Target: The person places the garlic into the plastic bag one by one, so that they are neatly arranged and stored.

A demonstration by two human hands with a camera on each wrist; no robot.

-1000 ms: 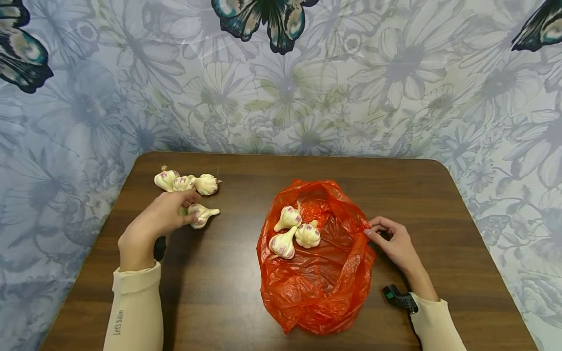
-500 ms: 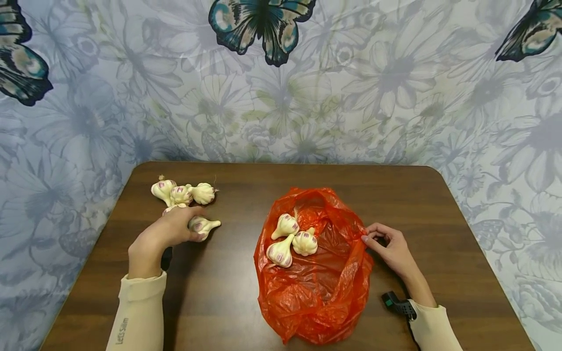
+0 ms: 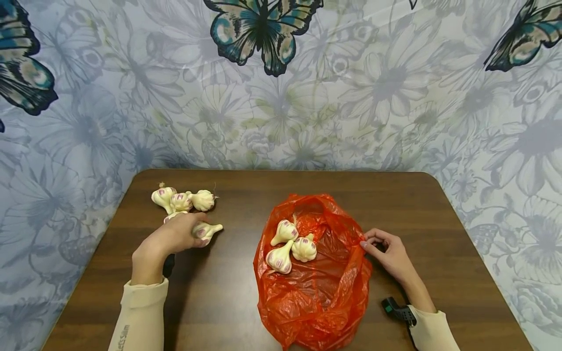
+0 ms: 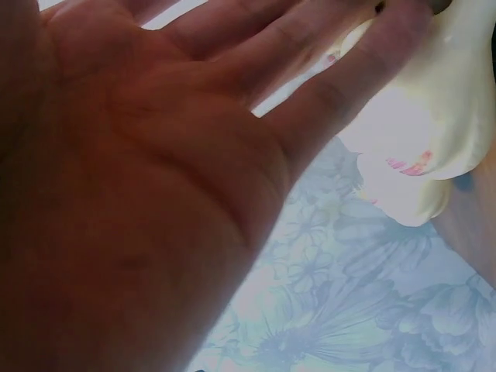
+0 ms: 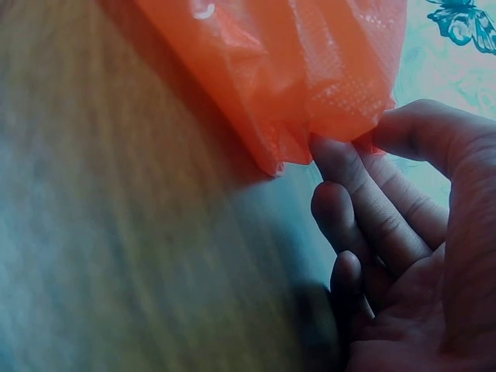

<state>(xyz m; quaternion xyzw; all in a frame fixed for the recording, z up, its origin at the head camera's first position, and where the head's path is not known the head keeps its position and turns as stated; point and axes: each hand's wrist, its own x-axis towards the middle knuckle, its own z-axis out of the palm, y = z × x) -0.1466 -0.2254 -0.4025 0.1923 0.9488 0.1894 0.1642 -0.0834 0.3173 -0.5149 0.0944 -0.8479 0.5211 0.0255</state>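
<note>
My left hand (image 3: 175,235) is at the left of the table, its thumb and fingers gripping a garlic bulb (image 3: 207,233) whose stem points right. Just beyond it lies a cluster of several garlic bulbs (image 3: 181,202), one partly hidden by the hand. In the left wrist view the fingers reach to a pale garlic bulb (image 4: 457,101); the thumb is out of sight. An opened red plastic bag (image 3: 325,297) lies mid-table with 3 garlic bulbs (image 3: 279,258) in it. My right hand (image 3: 391,253) pinches the bag's right rim between thumb and fingers, as the right wrist view confirms.
The brown wooden table (image 3: 228,312) has rounded far corners and ends at a wall covering (image 3: 307,107) with flowers and butterflies. A black wrist device (image 3: 397,311) sits on the right wrist. Bare table separates the left hand from the bag.
The head view has tilted up slightly. My left hand has moved a little right, its garlic bulb shifting slightly away from the cluster. The right hand still holds the bag rim.
</note>
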